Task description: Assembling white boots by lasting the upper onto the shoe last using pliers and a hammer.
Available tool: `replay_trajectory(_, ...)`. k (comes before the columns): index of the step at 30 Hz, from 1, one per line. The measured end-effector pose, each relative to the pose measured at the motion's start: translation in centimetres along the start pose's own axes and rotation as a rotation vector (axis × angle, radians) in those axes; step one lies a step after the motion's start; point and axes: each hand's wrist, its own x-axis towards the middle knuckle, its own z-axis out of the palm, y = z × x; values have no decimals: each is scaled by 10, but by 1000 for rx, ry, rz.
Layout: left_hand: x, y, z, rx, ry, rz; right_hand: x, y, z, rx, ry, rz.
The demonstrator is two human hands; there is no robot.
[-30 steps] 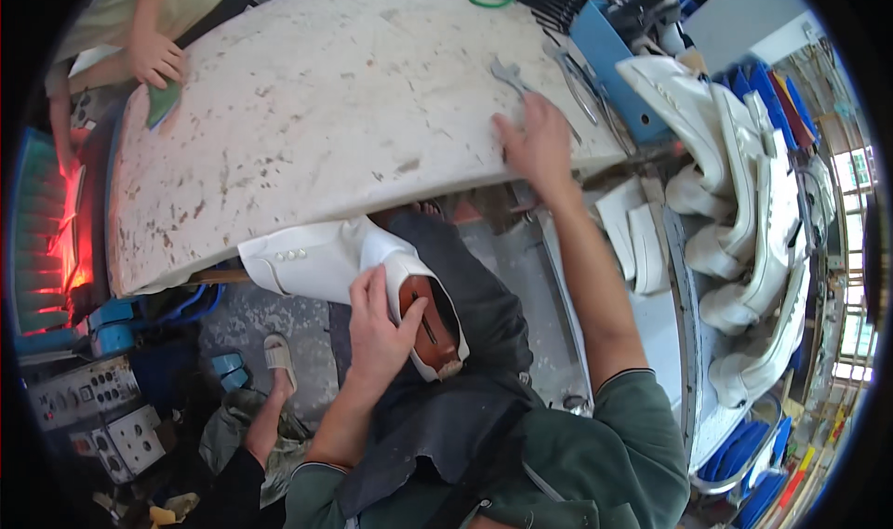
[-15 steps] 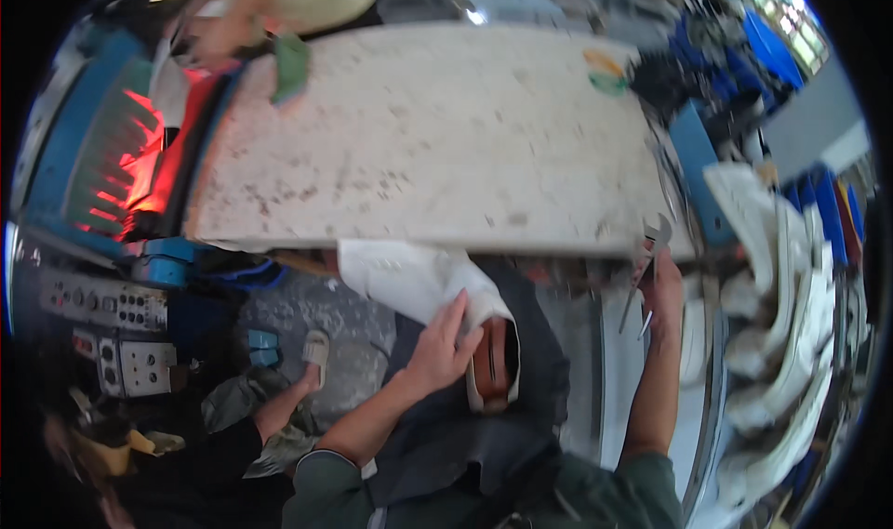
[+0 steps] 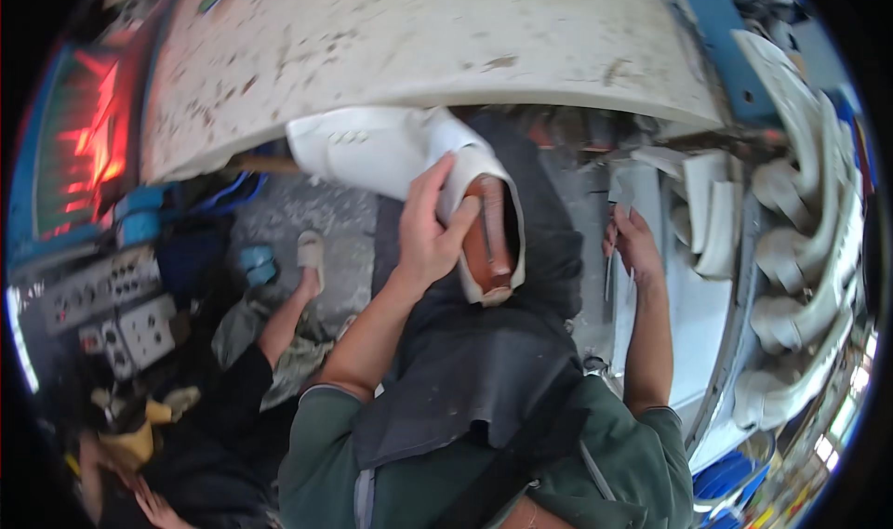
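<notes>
Bench (image 3: pixel 400 41) being seen beyond fingers; white boot (image 3: pixel 358 148) being clamped under left hand (image 3: pixel 431 238), metal tool (image 3: pixel 609 276) inside right hand (image 3: pixel 636 243).

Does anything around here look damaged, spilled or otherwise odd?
The pale tabletop stands out: dark marks are scattered over it, so it looks worn; whether scuffs or stains, I can't tell. The grey floor is blotchy too. The white boot in the left hand shows no obvious damage.
</notes>
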Motion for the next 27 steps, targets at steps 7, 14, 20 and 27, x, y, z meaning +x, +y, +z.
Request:
replay_trajectory(7,-5,-4,-6,-22,-1,23,-26,-64,90,-20,-497,84)
replay_trajectory(14,2,-1,-10,54,2,63,-14,-95,131,-157,-895,268)
replay_trajectory(20,3,-6,-11,104,-25,116,-18,-102,153,-887,-590,-154)
replay_trajectory(27,3,-11,-12,87,-29,95,-26,-70,160,-840,-431,-486)
